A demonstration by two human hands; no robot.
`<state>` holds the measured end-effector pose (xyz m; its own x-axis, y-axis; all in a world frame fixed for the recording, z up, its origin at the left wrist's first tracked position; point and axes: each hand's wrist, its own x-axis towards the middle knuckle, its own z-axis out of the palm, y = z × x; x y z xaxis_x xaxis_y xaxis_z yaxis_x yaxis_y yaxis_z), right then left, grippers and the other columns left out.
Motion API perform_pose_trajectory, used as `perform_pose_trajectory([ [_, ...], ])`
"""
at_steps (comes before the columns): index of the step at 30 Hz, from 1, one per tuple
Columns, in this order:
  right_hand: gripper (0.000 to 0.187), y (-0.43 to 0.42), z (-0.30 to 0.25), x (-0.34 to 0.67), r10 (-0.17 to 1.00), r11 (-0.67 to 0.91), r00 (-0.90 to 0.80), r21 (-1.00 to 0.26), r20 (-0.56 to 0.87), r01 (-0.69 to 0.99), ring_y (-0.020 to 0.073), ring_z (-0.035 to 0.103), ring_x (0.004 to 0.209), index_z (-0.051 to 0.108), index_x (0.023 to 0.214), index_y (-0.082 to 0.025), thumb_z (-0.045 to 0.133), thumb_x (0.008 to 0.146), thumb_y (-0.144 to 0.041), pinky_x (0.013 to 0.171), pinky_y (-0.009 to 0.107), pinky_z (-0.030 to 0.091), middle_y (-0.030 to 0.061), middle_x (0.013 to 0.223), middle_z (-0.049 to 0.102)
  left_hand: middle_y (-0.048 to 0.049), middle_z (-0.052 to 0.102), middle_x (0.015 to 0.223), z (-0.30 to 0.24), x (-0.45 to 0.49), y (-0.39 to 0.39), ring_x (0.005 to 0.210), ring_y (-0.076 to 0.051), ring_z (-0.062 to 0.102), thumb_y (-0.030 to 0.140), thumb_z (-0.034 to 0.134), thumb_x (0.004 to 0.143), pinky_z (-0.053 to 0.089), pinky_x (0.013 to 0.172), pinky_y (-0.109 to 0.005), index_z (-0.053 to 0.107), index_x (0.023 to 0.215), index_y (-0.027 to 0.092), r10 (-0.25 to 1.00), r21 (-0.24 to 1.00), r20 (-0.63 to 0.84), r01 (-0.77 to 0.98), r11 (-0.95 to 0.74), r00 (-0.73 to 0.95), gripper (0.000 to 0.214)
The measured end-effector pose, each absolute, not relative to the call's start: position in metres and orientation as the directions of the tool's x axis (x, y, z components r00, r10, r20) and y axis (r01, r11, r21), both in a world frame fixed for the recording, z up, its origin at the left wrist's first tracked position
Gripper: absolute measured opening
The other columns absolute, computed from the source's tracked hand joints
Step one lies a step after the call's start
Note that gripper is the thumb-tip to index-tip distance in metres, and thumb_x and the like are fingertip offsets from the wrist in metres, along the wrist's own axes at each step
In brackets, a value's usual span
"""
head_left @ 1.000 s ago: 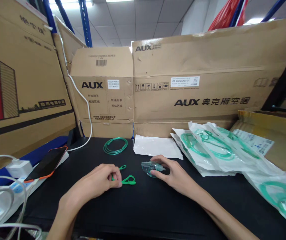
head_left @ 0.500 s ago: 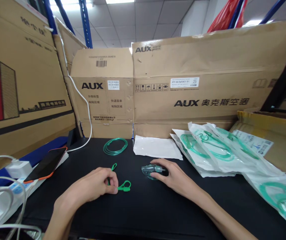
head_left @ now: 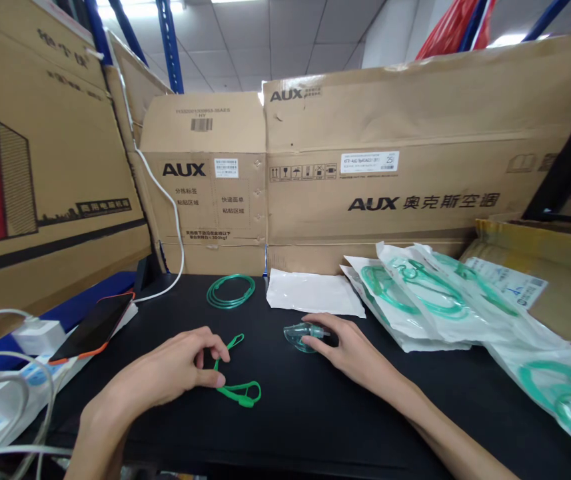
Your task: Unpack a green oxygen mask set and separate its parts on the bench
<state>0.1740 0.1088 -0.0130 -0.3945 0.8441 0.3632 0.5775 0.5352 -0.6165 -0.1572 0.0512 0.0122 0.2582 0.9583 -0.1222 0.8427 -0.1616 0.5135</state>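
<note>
My left hand (head_left: 185, 363) is open over the black table, thumb and fingers apart. A green elastic strap (head_left: 245, 398) with looped ends lies there, partly behind the thumb and fingertips; whether the thumb touches it I cannot tell. My right hand (head_left: 342, 343) grips a clear, green-tinted oxygen mask (head_left: 299, 335) between thumb and fingers, low over the table. The mask's narrow front part points into the palm and is partly hidden. Behind the hands lies a coil of green tubing (head_left: 230, 291), and beside it a flat white pouch (head_left: 312, 293).
Several packed pouches with green tubing (head_left: 430, 293) are heaped at the right, beside a cardboard box (head_left: 555, 267). On the left, a phone (head_left: 96, 325) rests on a white power strip (head_left: 30, 393) with cables. Tall cardboard panels (head_left: 390, 220) stand along the back.
My left hand has let go of the green strap and moved slightly left, its fingers spreading. The strap now lies on the table. My right hand holds the mask in nearly the same place.
</note>
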Motion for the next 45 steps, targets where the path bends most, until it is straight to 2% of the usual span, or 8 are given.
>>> perform_pose_trajectory([
  [4,0.027,0.109,-0.014,0.175,0.85,0.526,-0.377,-0.617,0.367,0.585,0.0243,0.066,0.107,0.068,0.116,-0.028,0.064,0.093,-0.042,0.097,0.041,0.049,0.0026,0.118,0.073,0.002,0.061,0.1,0.013,-0.159,0.05,0.092,-0.019,0.058,0.046,0.075,0.079,0.044,0.082,-0.028,0.071,0.106,0.034,0.958,0.533,-0.139,0.834,-0.143,0.252,0.03],
  [9,0.025,0.111,-0.017,0.176,0.843,0.538,-0.39,-0.612,0.371,0.579,0.0237,0.066,0.107,0.068,0.115,-0.029,0.066,0.092,-0.039,0.095,0.04,0.049,0.0019,0.116,0.073,0.0035,0.062,0.101,0.01,-0.149,0.051,0.095,-0.018,0.058,0.038,0.082,0.071,0.044,0.082,-0.025,0.073,0.103,0.036,0.932,0.567,-0.183,0.808,-0.16,0.313,0.034],
  [14,0.024,0.112,-0.018,0.176,0.838,0.544,-0.403,-0.614,0.368,0.572,0.0233,0.067,0.107,0.068,0.115,-0.029,0.068,0.091,-0.034,0.095,0.039,0.049,0.0016,0.116,0.073,0.0013,0.064,0.096,0.0,-0.145,0.065,0.092,-0.018,0.061,0.034,0.072,0.08,0.044,0.078,-0.025,0.075,0.092,0.03,0.956,0.528,-0.096,0.828,-0.188,0.278,0.013],
  [22,0.022,0.108,-0.013,0.174,0.833,0.551,-0.408,-0.623,0.374,0.555,0.0227,0.068,0.096,0.069,0.111,-0.028,0.068,0.09,-0.036,0.088,0.037,0.051,0.0018,0.109,0.075,-0.0014,0.066,0.095,-0.003,-0.154,0.08,0.088,-0.019,0.061,0.036,0.06,0.088,0.043,0.077,-0.028,0.071,0.095,0.025,0.975,0.492,0.012,0.848,-0.199,0.221,0.017],
  [25,0.022,0.107,-0.011,0.173,0.828,0.559,-0.406,-0.618,0.386,0.553,0.0225,0.068,0.094,0.069,0.111,-0.028,0.067,0.091,-0.037,0.086,0.037,0.051,0.0025,0.11,0.074,-0.0019,0.067,0.098,-0.004,-0.161,0.083,0.092,-0.021,0.06,0.037,0.061,0.087,0.043,0.079,-0.029,0.072,0.097,0.026,0.979,0.477,0.023,0.858,-0.19,0.204,0.018],
  [31,0.026,0.108,-0.014,0.174,0.837,0.545,-0.403,-0.619,0.37,0.565,0.0239,0.068,0.105,0.069,0.114,-0.028,0.068,0.091,-0.039,0.094,0.039,0.051,0.0028,0.114,0.074,-0.0005,0.065,0.108,-0.003,-0.167,0.083,0.098,-0.021,0.059,0.039,0.065,0.086,0.043,0.086,-0.03,0.072,0.102,0.03,0.977,0.477,0.051,0.854,-0.206,0.207,0.021],
  [38,0.031,0.109,-0.017,0.176,0.854,0.519,-0.38,-0.615,0.354,0.593,0.0256,0.067,0.104,0.07,0.115,-0.027,0.067,0.09,-0.046,0.095,0.042,0.051,0.0051,0.113,0.073,-0.0018,0.066,0.103,-0.003,-0.166,0.084,0.095,-0.021,0.06,0.039,0.06,0.088,0.043,0.083,-0.03,0.074,0.093,0.026,0.977,0.481,0.057,0.851,-0.209,0.207,0.019],
  [45,0.027,0.109,-0.017,0.175,0.852,0.522,-0.391,-0.619,0.348,0.588,0.0248,0.067,0.104,0.07,0.114,-0.028,0.069,0.09,-0.041,0.096,0.041,0.051,0.0039,0.115,0.073,-0.0014,0.067,0.1,-0.001,-0.162,0.082,0.097,-0.023,0.061,0.042,0.067,0.083,0.043,0.084,-0.03,0.075,0.091,0.027,0.979,0.487,0.003,0.855,-0.178,0.202,0.019],
])
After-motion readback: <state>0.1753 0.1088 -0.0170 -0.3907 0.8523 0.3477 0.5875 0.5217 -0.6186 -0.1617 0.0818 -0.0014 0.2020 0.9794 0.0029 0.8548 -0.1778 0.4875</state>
